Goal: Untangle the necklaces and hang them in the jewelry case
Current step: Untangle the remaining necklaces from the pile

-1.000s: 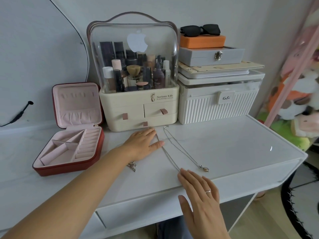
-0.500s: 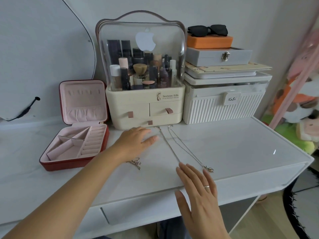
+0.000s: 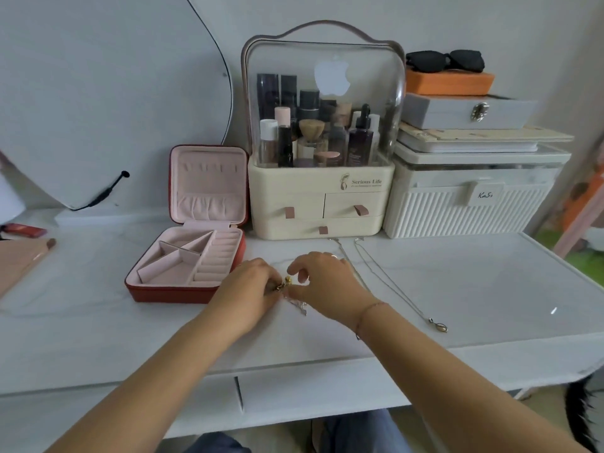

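A red jewelry case (image 3: 183, 291) with pink lining stands open on the white desk, its lid upright with a row of hooks. My left hand (image 3: 250, 284) and my right hand (image 3: 322, 281) meet just right of the case, both pinching a small tangle of necklaces (image 3: 287, 291) with a gold bead and a silver piece below. One silver necklace (image 3: 392, 286) lies stretched out on the desk to the right, its oval pendant near the front edge.
A cream cosmetics organiser (image 3: 318, 204) with a clear dome stands behind my hands. A white ribbed box (image 3: 467, 207) with stacked boxes and sunglasses is at the back right. A mirror (image 3: 98, 93) leans at the left. The desk's front edge (image 3: 294, 364) is close.
My right hand has come up from the front edge to the tangle beside my left hand. Both hands now pinch the tangle. The view has shifted, so the case sits nearer the middle.
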The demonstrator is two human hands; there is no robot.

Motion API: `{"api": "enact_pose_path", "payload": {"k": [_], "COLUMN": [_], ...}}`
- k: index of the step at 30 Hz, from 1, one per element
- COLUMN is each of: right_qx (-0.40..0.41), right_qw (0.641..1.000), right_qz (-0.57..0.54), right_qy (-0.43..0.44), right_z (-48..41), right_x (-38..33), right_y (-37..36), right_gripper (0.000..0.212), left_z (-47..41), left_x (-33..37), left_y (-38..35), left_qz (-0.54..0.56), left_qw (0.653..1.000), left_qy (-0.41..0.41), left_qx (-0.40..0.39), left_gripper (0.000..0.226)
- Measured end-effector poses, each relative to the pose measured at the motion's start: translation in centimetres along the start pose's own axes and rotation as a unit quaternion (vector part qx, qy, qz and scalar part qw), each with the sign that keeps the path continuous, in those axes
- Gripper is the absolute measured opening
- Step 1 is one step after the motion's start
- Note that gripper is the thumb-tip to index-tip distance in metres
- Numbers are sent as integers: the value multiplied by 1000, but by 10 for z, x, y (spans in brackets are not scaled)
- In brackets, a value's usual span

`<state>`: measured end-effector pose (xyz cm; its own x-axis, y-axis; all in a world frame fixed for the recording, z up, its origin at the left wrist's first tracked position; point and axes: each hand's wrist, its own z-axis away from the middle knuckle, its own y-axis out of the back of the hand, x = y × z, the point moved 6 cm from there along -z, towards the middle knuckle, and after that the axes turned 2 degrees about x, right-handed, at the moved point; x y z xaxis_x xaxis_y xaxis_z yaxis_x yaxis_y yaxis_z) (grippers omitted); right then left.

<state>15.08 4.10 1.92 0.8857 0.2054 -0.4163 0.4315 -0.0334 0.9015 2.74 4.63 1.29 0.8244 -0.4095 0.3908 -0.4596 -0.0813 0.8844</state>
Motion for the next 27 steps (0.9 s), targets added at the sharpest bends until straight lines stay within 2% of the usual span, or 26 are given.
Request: {"api": "enact_pose_path", "payload": {"k": [3, 6, 8, 11, 15, 17, 20, 25, 27], "right_qx": [-44, -75, -89, -108, -157, -167, -166, -171, -182], "right_qw": [999, 996, 993, 984, 949, 921, 896, 884, 882], "right_qz": [1, -48, -71, -140, -273, -352, -411, -434, -433], "right_qy": [8, 20, 32, 29, 29, 16, 20, 24, 36], "right_z": [-10, -15, -21, -33, -49, -55, -63, -74, -75], "right_x": [2, 4, 7, 17, 26, 30, 34, 45, 49], "right_y": [-6, -3, 4, 17, 36, 48, 65, 75, 78], "right_gripper": [17, 9, 7, 4, 4, 3, 5, 14, 25], "left_z": [-6, -13, -18, -29, -49, -62, -77, -89, -91], "left_x": [2, -1, -5, -11, -6, -2, 10, 29, 30], "left_y": [0, -4, -6, -5, -1, 2, 7, 8, 4], "left_qz": [14, 54, 131, 289, 462, 509, 565, 611, 617], "left_qw": [1000, 997, 988, 950, 874, 848, 813, 781, 778], "left_qy": [19, 35, 58, 99, 136, 138, 125, 109, 102], "left_qx": [-12, -43, -65, -57, -60, -50, -55, -61, -58], "left_gripper": [1, 15, 20, 22, 16, 12, 9, 23, 25]}}
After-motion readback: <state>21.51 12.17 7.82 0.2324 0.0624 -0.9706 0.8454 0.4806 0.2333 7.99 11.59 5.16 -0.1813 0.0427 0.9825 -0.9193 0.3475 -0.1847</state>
